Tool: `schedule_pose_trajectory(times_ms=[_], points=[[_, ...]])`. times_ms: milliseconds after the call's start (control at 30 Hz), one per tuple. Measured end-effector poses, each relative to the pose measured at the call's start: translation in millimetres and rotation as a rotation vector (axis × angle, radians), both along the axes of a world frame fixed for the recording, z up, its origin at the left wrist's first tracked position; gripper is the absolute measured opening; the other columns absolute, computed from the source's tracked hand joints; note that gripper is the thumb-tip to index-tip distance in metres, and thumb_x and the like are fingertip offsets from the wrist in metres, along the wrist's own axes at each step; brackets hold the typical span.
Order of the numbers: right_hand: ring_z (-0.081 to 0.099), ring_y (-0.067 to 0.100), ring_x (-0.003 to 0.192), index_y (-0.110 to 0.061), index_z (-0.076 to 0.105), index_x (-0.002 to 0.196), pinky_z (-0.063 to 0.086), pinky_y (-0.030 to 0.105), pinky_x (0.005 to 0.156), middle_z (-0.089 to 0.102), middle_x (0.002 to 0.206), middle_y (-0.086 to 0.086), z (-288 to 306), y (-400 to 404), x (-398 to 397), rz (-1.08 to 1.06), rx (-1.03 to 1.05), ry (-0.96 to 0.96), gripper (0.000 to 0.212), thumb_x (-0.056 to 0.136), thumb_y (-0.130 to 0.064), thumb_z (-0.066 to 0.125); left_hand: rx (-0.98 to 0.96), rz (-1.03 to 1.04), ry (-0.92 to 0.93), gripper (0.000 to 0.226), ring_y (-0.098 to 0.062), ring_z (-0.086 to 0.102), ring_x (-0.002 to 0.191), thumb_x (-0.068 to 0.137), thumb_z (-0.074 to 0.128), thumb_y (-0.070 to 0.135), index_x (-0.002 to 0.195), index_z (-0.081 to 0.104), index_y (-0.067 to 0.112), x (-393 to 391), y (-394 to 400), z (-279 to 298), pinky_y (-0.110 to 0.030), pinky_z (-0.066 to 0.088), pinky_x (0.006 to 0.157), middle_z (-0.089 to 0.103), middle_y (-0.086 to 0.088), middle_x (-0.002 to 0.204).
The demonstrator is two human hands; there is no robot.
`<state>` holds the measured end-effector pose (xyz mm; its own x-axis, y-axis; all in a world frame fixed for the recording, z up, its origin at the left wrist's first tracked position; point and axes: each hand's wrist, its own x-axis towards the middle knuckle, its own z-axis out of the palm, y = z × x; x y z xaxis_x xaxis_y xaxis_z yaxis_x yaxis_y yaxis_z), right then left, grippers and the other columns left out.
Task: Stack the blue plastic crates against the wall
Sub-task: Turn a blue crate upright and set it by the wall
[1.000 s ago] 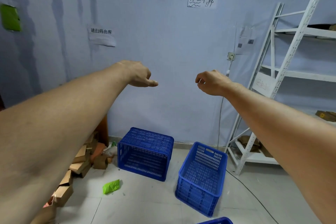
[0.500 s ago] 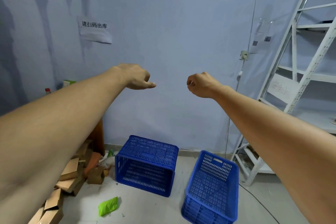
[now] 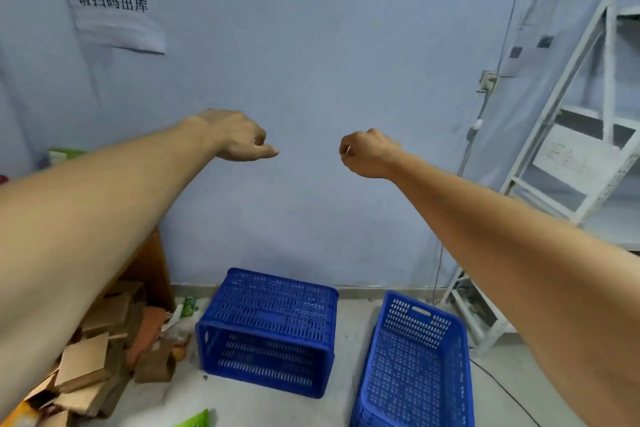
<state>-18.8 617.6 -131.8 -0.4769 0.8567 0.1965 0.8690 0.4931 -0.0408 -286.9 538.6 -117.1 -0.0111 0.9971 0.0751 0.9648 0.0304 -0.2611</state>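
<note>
left hand (image 3: 239, 137) and right hand (image 3: 367, 154), fingers clenched on nothing, hover well above the tipped blue plastic crate (image 3: 270, 308); the upright blue plastic crate (image 3: 415, 367) lies under the right hand, long axis near-to-far.

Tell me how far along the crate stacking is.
Done: no stack shows against the wall yet. The side-lying crate sits near it; the upright crate stands apart to its right on the floor. In hand: nothing; the left hand and right hand are raised with fingers curled, empty. Left: pick up the crates and stack them.
</note>
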Motion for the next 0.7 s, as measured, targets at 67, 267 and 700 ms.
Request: schedule_pose_trajectory(times_ms=[67,267,700], points=[[0.062,0.029,0.112,-0.033,0.066,0.116,0.052,0.037,0.088,0.064,0.123,0.001,-12.9,36.6,-8.8,0.013,-0.007,-0.012,0.033,0.092,-0.032,0.044,-0.025,-0.005,0.043,0.055,-0.025,0.06,0.112,0.09,0.026,0.08,0.101,0.058,0.037,-8.6,36.5,-10.8,-0.047,0.052,0.093,0.067,0.0,0.12],[0.062,0.03,0.114,-0.031,0.066,0.122,0.052,0.04,0.093,0.061,0.128,0.003,-53.9,143.7,-38.6,0.01,-0.096,0.006,0.034,0.095,-0.032,0.045,-0.058,0.02,-0.008,0.062,-0.025,0.059,0.114,0.091,0.026,0.079,0.11,0.063,0.033,-43.3,144.2,-47.6,-0.042,0.048,0.087,0.067,0.001,0.121],[0.063,0.034,0.107,-0.022,0.066,0.119,0.051,0.038,0.083,0.063,0.122,0.01,-312.1,302.4,-143.4,-0.081,-0.491,-0.152,0.035,0.093,-0.022,0.043,-0.442,0.129,-0.212,0.071,-0.031,0.057,0.123,0.094,0.018,0.077,0.121,0.064,0.03,-180.0,301.0,-300.3,-0.043,0.046,0.094,0.066,-0.008,0.131]])
